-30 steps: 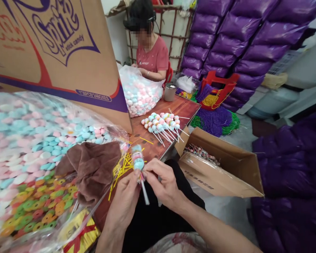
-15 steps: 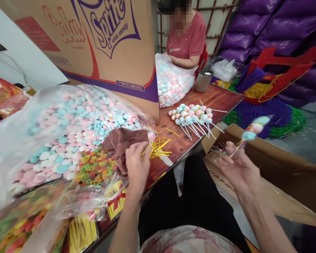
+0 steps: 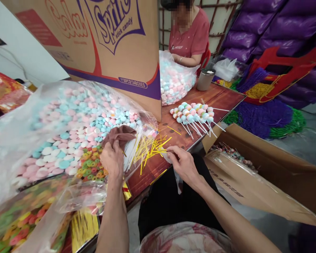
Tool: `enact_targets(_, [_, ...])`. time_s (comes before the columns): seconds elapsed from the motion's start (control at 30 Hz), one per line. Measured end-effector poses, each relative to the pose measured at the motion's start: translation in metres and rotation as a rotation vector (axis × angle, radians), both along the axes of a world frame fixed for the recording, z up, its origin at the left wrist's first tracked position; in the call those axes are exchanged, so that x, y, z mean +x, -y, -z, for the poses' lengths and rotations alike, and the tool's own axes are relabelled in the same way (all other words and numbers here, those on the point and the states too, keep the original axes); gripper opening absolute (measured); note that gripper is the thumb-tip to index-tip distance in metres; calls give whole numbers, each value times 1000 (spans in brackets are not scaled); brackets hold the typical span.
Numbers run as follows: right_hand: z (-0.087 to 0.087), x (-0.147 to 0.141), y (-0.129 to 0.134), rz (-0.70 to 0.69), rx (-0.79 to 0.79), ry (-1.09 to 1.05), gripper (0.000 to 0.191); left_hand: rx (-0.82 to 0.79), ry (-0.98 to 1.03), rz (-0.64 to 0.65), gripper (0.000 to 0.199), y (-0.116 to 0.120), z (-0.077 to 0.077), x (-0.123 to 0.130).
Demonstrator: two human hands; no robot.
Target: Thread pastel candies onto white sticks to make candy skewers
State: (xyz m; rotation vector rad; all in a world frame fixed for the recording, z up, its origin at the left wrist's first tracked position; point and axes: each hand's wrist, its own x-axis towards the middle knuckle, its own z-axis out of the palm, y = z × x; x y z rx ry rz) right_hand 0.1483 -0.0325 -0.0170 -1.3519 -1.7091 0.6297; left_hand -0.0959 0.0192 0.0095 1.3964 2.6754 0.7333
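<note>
My left hand (image 3: 112, 158) is closed on a bunched brown cloth (image 3: 121, 135), at the edge of the candy heap. Beside the cloth lie thin white sticks (image 3: 131, 149) and a loose pile of yellow twist ties (image 3: 154, 149). At the right end of that pile is my right hand (image 3: 183, 163), thumb and fingertips curled in against the ties and a whitish scrap; what they pinch is too small to make out. Gummy rings (image 3: 92, 163) in several colours lie just left of my left hand. Marshmallow skewers (image 3: 192, 114) on white sticks lie farther back.
A big bag of pastel marshmallows (image 3: 65, 137) covers the table's left. Behind it stands a tall printed carton (image 3: 116, 66). An open cardboard box (image 3: 279, 168) with wrapped candy inside is at my right. Across the table a person (image 3: 189, 38) sits by another marshmallow bag (image 3: 176, 82).
My right hand has come left from above the open box to the twist ties, without the wrapped marshmallow skewer. My left hand has drawn the cloth leftward, baring white sticks and more ties.
</note>
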Motion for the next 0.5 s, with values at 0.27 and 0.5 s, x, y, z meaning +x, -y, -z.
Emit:
enact_targets(0.27, [-9,-17,-66,123,73,476,25,248,-83,313,38,12,-5,49])
enact_targets(0.5, [-26,-38,-136,-232,18,617,34,147,336,789,24,-4,-1,87])
